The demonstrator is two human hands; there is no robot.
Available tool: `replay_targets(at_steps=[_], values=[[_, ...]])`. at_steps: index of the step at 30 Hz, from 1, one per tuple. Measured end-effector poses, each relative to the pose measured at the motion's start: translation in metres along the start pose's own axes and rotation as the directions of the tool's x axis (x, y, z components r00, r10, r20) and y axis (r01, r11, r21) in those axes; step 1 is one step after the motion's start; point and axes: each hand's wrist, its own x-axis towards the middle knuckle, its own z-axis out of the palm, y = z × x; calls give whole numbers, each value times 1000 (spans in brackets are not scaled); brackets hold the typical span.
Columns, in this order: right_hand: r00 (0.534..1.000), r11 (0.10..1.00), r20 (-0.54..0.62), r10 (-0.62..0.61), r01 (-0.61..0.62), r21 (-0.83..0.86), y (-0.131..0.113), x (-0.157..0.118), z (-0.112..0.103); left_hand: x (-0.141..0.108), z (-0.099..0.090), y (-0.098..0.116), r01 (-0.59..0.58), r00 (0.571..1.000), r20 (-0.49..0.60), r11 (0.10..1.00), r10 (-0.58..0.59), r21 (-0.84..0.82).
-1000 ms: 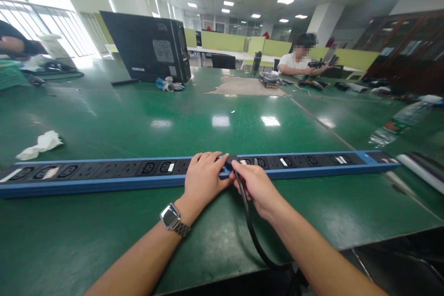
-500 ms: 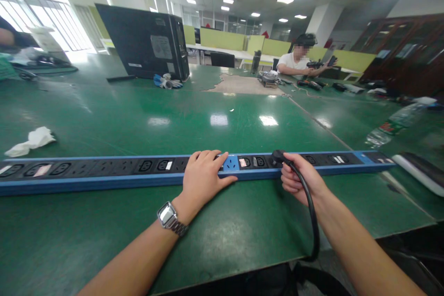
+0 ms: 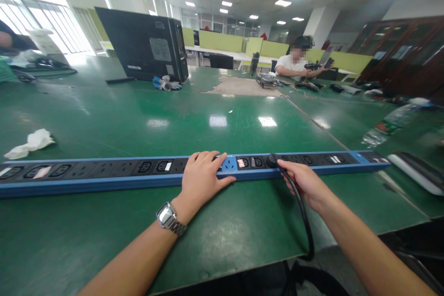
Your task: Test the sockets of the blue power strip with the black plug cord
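Note:
A long blue power strip (image 3: 93,186) with black socket panels lies across the green table. My left hand (image 3: 204,175), a watch on its wrist, rests over the strip's middle, gripping it beside a blue socket (image 3: 229,163). To the right, a black plug (image 3: 272,161) sits at a socket position on the strip; how deep it is in cannot be made out. My right hand (image 3: 300,178) is closed on the plug's cable end, fingers partly hidden. From there the black cable (image 3: 307,224) hangs down over the table's front edge.
Beyond the strip stand a black computer case (image 3: 145,46) and gloves (image 3: 166,83). Crumpled tissue (image 3: 30,143) lies at the left. A plastic bottle (image 3: 390,125) and a dark-and-white object (image 3: 416,172) are at the right. A person (image 3: 294,62) sits across the table, holding a device.
My right hand and the plug have shifted slightly left and lower against the strip, and the fingers sit farther back toward the cable. My left hand keeps its place on the strip.

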Motion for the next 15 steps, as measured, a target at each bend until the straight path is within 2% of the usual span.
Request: replay_targets(at_steps=[2, 4, 5, 6, 8, 10, 13, 15], values=[[967, 972, -104, -231, 227, -54, -17, -4, -7, 0, -1, 0, 0, 1000, 5, 1000, 0, -7], [879, 897, -192, -436, 442, -12, -33, -8, -10, -1, -1, 1, -1, 1000, 9, 1000, 1, -13], [841, 854, -203, -502, 519, 38, -39, -10, -9, -1, -1, 0, 0, 1000, 9, 1000, 0, -15], [823, 823, -174, -540, 560, 96, -43, -12, -7, -1, -2, 0, 0, 1000, 9, 1000, 0, -16], [845, 830, -26, -534, 530, 173, -42, -14, 1, -1, -2, 0, 1, 1000, 9, 1000, -1, -14], [901, 900, 95, -424, 407, 158, -34, -14, 9, -1, -1, 0, 1, 1000, 10, 1000, -1, -7], [945, 944, 113, -306, 286, 162, -19, -11, 13, 0, -1, 0, 3, 1000, 15, 1000, -3, -1], [939, 927, 52, -341, 327, 185, -12, -10, 8, 1, -1, 0, 6, 1000, 22, 1000, -6, -2]])
